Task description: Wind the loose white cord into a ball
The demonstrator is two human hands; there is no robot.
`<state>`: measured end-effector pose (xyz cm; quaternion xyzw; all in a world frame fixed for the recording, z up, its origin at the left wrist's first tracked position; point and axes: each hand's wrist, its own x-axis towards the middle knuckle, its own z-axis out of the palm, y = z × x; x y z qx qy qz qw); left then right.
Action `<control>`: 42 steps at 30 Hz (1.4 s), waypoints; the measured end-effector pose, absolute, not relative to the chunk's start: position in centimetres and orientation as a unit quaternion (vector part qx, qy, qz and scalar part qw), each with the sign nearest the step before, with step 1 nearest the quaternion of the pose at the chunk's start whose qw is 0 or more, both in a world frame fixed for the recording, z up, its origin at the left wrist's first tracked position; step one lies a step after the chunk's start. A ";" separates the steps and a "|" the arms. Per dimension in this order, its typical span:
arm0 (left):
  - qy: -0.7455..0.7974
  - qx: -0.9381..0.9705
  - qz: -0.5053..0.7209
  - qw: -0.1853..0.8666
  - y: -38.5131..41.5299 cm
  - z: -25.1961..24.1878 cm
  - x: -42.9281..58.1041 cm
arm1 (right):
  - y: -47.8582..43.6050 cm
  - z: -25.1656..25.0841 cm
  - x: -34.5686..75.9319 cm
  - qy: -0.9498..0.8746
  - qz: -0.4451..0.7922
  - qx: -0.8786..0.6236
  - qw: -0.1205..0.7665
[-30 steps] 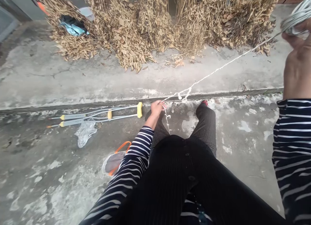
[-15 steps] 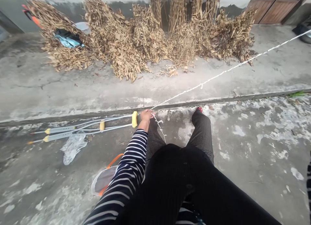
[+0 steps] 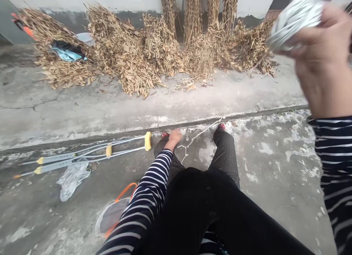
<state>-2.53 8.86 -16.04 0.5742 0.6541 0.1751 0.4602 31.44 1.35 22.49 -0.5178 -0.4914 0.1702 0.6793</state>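
Note:
My right hand [image 3: 324, 51] is raised at the upper right, its fingers wrapped round a wound bundle of white rope [image 3: 297, 22], slightly smeared by motion. Low in front of my legs, my left hand [image 3: 174, 136] is closed with the fingers curled; whether anything is in them is hidden. A thin length of white rope [image 3: 199, 134] shows slack between my feet, just right of the left hand. It bends and runs down towards my left leg. Left of that hand lies the yellow pad of a pair of crutches [image 3: 147, 141].
Dried plant stalks [image 3: 132, 53] are heaped along the wall on a raised concrete ledge [image 3: 115, 113]. A clear plastic bag [image 3: 72, 179] lies below the crutches. A mesh item with orange trim [image 3: 112, 214] is by my left sleeve. Dark and blue cloth [image 3: 67, 54] rests on the stalks.
My right hand has come into view at the upper right with the rope bundle. The rope that stretched taut to the upper right is now slack near my feet. My left hand shifted slightly right.

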 end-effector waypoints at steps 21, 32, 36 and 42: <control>0.278 0.586 0.308 0.696 2.0 -3.0 4.2 | -2.4 4.5 21.8 -0.377 0.478 -0.540 0.582; 0.360 0.603 0.302 0.644 2.2 -6.2 5.2 | -3.7 1.7 20.1 -0.350 0.510 -0.544 0.567; 0.337 0.637 0.288 0.631 1.7 -6.4 3.9 | -3.8 1.0 20.3 -0.340 0.485 -0.557 0.582; 0.328 0.625 0.238 0.667 0.6 -7.6 0.3 | -3.7 -1.3 21.4 -0.348 0.441 -0.567 0.602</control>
